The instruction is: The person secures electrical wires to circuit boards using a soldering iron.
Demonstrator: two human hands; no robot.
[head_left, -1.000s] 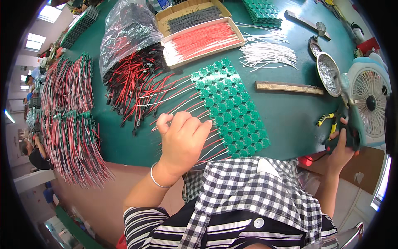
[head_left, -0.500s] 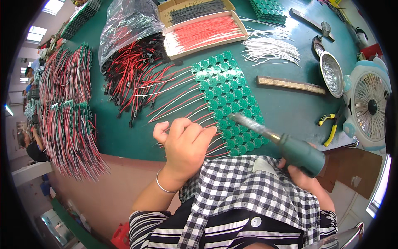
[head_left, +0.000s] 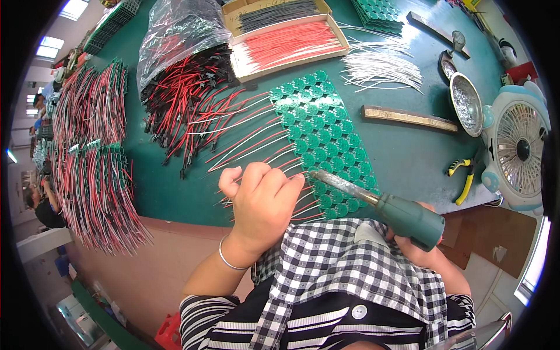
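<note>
Landmark: green circuit panel [head_left: 330, 140], flat on the surface [head_left: 402, 160]. Red and white wires fan out from its left edge.

Hands: left hand [head_left: 262, 195] at that edge, fingers curled, thumb and forefinger apparently pinching a red wire [head_left: 306, 171]; the pinch itself is mostly hidden from where I stand. Right hand [head_left: 413, 249], off the panel's lower right, is wrapped around the handle of a soldering iron [head_left: 409, 220]. Its tip reaches the left edge of the panel, just beside the left thumb.

Risks (my judgement): a burn, from the tip working so near bare fingers; a crooked joint, should the pinched wire slip; a solder bridge or scorched neighbour, since the round boards are packed close; singed cloth, if the iron dips toward the checked apron [head_left: 356, 256] at the panel's near end.

Around the panel: to its left, loose red-and-black leads [head_left: 186, 111] spill from a plastic bag [head_left: 181, 41] and lie among the upper wires, a likely snag. Beyond its far end, a box of red wires [head_left: 291, 45]. To its right, white wires [head_left: 382, 70], a bar [head_left: 408, 118], pliers [head_left: 465, 182], a metal dish [head_left: 466, 105] and a fan [head_left: 521, 146]. The left hand covers part of the lower wires.
</note>
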